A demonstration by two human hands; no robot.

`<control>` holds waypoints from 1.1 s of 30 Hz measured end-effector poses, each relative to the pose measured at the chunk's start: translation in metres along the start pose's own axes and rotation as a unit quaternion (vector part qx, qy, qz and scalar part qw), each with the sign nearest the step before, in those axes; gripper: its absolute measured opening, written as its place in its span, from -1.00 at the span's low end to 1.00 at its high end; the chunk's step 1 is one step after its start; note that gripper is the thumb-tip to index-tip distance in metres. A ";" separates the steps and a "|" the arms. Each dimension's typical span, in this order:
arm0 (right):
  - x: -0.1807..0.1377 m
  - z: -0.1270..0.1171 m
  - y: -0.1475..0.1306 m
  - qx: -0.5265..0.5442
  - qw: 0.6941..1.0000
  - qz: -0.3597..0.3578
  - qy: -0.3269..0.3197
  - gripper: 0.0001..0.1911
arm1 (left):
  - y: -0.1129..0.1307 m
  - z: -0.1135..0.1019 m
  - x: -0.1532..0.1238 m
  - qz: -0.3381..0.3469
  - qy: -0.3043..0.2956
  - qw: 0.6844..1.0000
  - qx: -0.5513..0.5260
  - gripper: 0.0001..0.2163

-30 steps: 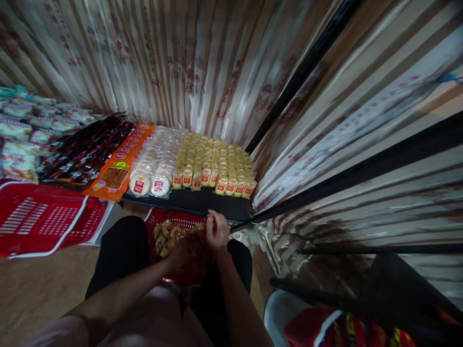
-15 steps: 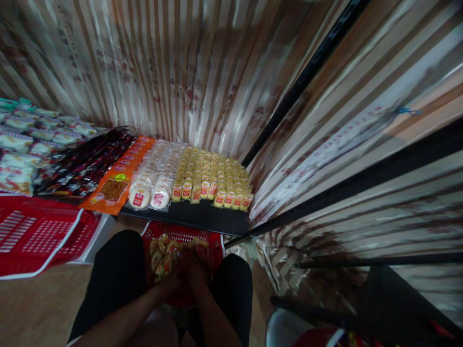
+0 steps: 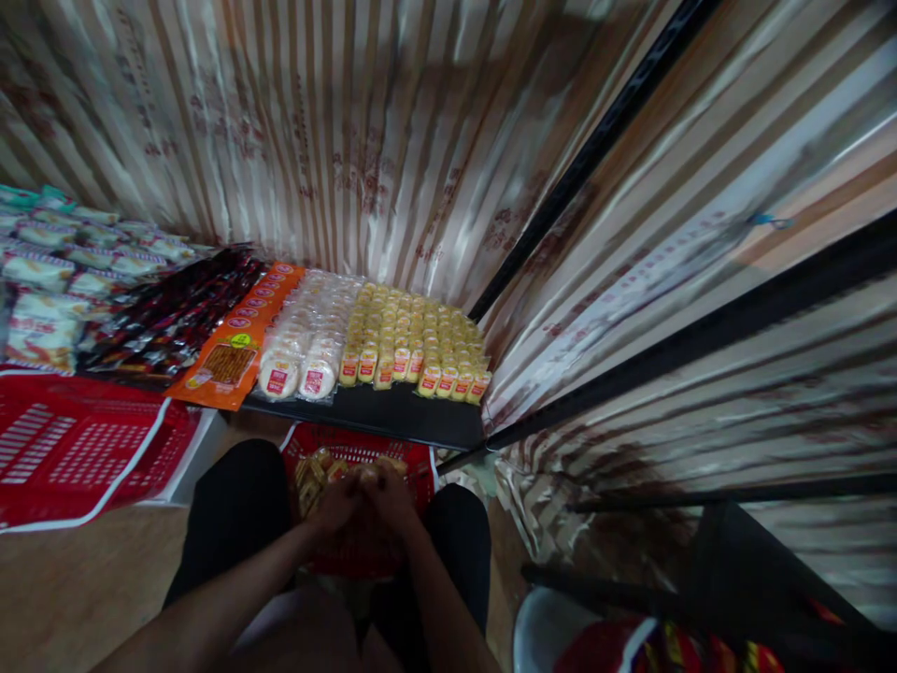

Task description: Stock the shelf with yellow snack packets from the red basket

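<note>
A red plastic basket point(image 3: 357, 551) stands between my knees, with small wrapped snacks point(image 3: 313, 477) heaped at its far side. Over that heap my left hand point(image 3: 339, 503) and my right hand point(image 3: 390, 497) are close together, fingers curled in around pale wrapped snacks. The dim light hides how many pieces each hand holds. Just beyond the basket, a black shelf point(image 3: 392, 418) carries rows of small yellow wrapped cakes point(image 3: 413, 341) and round white wrapped crackers point(image 3: 301, 336).
Left along the shelf lie an orange snack bag point(image 3: 228, 360), dark narrow packets point(image 3: 175, 313) and white packets point(image 3: 46, 327). A second red basket point(image 3: 77, 449) sits at lower left. Black metal bars point(image 3: 595, 159) and striped curtain point(image 3: 392, 121) enclose the right and back. Another container with colourful packets point(image 3: 673, 650) is at lower right.
My hands have lifted from deeper in the basket and drawn slightly apart, fingers now around snacks near the top of the heap. The view has shifted slightly.
</note>
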State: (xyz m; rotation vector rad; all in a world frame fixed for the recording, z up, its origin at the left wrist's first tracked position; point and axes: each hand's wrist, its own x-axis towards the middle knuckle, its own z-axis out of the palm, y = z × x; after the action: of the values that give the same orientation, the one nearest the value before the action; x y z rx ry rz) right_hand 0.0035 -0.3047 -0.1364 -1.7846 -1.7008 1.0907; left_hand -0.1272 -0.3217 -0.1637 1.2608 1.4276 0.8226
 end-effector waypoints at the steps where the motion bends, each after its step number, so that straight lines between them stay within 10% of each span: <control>1: 0.002 -0.004 -0.004 0.030 1.000 -0.009 -0.002 -0.60 | 0.006 -0.004 0.002 0.008 -0.027 0.999 -0.033 -0.82; 18: 0.002 -0.028 -0.049 0.249 0.966 -0.025 0.063 -0.53 | 0.072 -0.027 0.009 0.032 0.012 0.997 -0.072 -0.79; 33: 0.055 -0.084 -0.045 -0.147 0.927 -0.215 0.270 -0.47 | 0.135 -0.007 0.062 0.135 0.189 0.971 0.051 -0.77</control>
State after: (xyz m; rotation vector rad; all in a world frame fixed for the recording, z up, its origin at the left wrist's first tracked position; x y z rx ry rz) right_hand 0.0375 -0.2275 -0.0648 -1.5583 -1.8233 0.1390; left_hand -0.0933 -0.2315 -0.0503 1.4529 1.6337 1.2388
